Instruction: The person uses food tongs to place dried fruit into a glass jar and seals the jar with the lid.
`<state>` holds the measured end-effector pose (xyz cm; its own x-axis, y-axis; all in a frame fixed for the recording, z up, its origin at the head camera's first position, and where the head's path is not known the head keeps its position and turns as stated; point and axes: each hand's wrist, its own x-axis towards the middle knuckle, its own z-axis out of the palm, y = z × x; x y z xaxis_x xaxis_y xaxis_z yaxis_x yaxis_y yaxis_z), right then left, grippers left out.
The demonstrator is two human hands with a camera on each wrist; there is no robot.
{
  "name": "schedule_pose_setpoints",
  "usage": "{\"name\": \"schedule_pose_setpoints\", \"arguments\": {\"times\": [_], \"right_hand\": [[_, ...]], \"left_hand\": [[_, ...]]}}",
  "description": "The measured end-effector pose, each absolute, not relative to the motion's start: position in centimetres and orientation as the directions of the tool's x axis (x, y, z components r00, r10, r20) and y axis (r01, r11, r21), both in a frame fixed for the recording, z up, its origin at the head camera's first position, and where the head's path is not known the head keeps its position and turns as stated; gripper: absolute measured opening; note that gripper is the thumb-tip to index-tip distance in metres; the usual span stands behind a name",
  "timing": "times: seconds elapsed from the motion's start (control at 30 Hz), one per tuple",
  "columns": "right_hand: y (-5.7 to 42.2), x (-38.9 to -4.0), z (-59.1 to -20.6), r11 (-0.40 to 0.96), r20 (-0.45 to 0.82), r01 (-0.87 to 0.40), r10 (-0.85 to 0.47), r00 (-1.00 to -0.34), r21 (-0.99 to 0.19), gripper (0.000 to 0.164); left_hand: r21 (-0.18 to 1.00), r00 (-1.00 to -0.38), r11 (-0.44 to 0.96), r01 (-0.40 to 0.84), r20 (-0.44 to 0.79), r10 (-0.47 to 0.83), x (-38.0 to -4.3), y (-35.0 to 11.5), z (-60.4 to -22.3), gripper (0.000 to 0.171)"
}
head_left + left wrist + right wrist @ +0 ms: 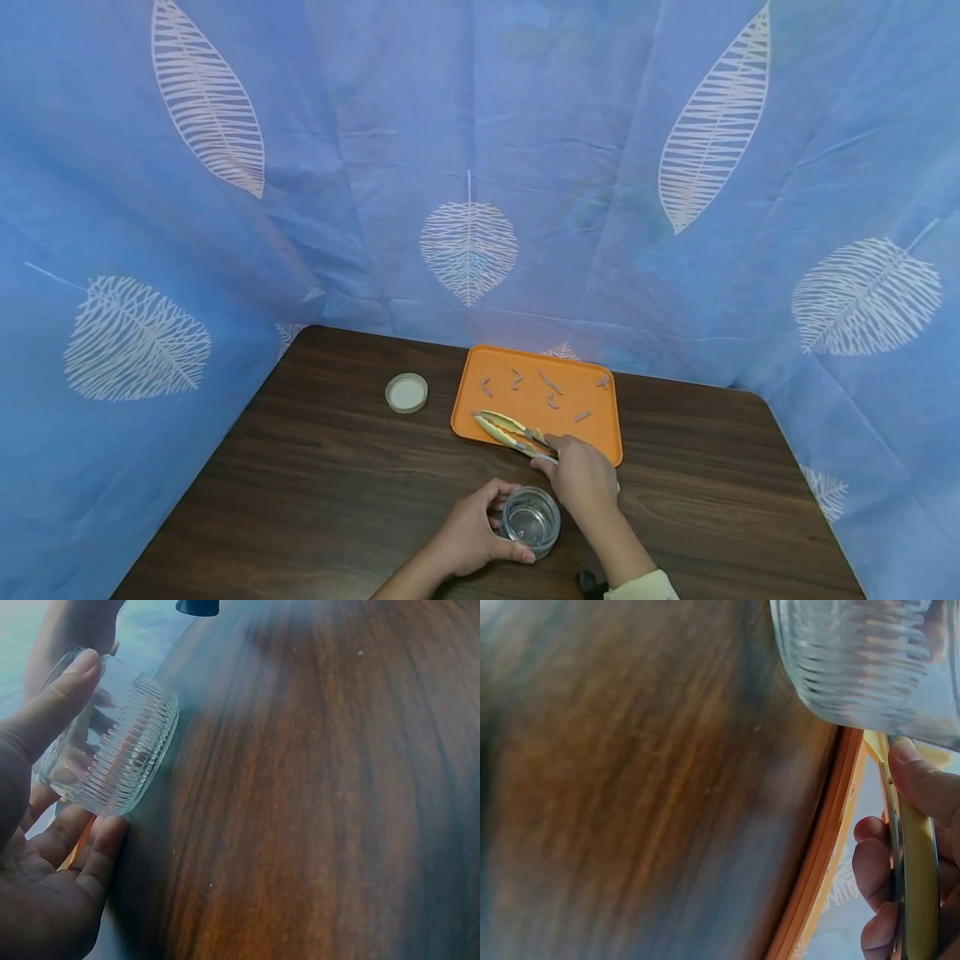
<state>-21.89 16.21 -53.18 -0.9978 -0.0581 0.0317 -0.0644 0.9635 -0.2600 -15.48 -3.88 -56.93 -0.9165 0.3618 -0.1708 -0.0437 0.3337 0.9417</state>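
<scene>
My left hand [474,533] grips a clear glass jar [531,523] near the table's front, thumb on one side and fingers on the other. Ribbed glass shows low on the jar [131,750] in the left wrist view, and nothing is visible inside. My right hand [585,475] holds pale yellow tongs [513,432] by the handles. Their tips are parted over the near left part of an orange tray [525,417], beside a small greyish-purple strip. Several more wavy, worm-like strips [550,382] lie scattered across the tray.
A round lid-like disc [407,392] with a pale centre lies left of the tray. Close to my right wrist is a small black object [591,586]. Blue cloth with white leaf prints [468,250] hangs behind the dark wooden table [322,467] and at both sides.
</scene>
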Motion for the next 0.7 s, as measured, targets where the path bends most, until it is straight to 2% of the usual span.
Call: {"name": "schedule_pose_setpoints", "arguments": {"times": [0.37,0.7], "right_hand": [[17.4,-20.8,-53.7,0.946,0.056,-0.038,-0.021,-0.998,-0.321,0.054],[18.9,-18.6,-52.3,0.922,0.085,-0.016,0.018,-0.996,-0.388,0.051]], "left_hand": [[0.944,-0.92,0.33,-0.03,-0.155,0.36,-15.4,-3.8,-57.1,0.074],[0.946,-0.92,0.322,-0.041,-0.162,0.358,-15.5,-3.9,-57.1,0.074]]}}
